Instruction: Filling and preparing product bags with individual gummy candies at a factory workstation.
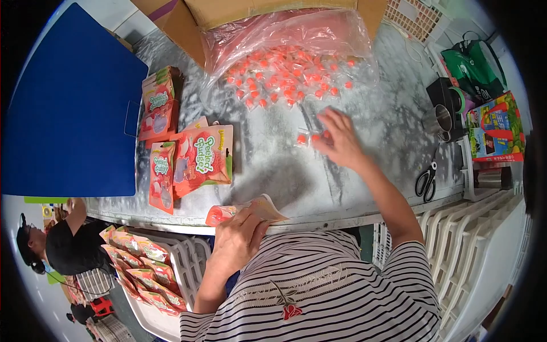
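Observation:
My left hand (236,233) is closed on a pink and red candy pouch (263,208) at the table's front edge. The pouch's mouth is turned away, so I cannot tell what is inside. Over the table to the right, my right hand (342,141) is open, fingers apart, thumb and fingertips beside a few small wrapped red candies (302,138). One candy shows partly between the thumb and fingers. Farther back, a heap of wrapped red candies (290,74) spills from a clear plastic bag (330,28) in a cardboard box (256,7).
Flat pouches (205,157) lie in stacks at left, beside a blue bin (74,108). Black scissors (426,182) and a metal cup (437,121) are at right. Below the table's left edge, a white crate (151,319) holds filled-looking pouches (145,271). A co-worker (68,245) is at far left.

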{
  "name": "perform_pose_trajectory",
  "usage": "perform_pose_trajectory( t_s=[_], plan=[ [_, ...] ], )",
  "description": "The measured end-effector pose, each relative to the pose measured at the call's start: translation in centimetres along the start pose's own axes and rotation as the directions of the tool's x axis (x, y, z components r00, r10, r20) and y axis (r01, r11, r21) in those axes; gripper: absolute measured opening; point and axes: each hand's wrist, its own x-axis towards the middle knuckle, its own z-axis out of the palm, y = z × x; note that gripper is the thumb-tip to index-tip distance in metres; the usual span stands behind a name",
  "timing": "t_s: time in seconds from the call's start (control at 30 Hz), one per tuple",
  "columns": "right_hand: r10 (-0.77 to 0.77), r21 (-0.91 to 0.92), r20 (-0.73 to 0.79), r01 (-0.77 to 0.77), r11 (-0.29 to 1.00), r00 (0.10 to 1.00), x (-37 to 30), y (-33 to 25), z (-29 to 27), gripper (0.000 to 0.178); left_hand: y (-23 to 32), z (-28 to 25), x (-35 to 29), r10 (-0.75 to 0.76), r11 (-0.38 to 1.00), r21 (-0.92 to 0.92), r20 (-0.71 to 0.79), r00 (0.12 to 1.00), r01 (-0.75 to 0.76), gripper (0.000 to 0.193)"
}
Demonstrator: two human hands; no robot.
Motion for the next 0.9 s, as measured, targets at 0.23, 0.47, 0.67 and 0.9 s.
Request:
perform_pose_trajectory(
  t_s=[0.23,0.47,0.67,0.9],
  plan=[
    [-0.229,-0.065,0.088,0.235,0.97,0.97,0.2,-4.0,3.7,0.045,0.6,-0.4,-0.2,-0.014,1.0,0.027,0.06,0.998,0.012,0.013],
    [-0.34,-0.096,-0.073,0.333,0.938,0.937,-2.1,-4.9,4.0,0.014,-0.1,-0.6,0.2,0.002,1.0,-0.007,-0.031,1.0,-0.002,0.018],
    [0.298,0.681,0.227,-0.369,0.632,0.927,-1.2,-7.0,0.7,0.012,-1.0,-0.6,1.6,-0.017,1.0,-0.023,0.015,1.0,0.018,0.019],
    [0.102,0.748,0.551,-0.544,0.379,0.828,0.7,-15.2,-4.1,0.017,-1.4,-0.3,2.9,0.031,0.996,-0.088,0.084,0.996,-0.023,0.013]
  ],
)
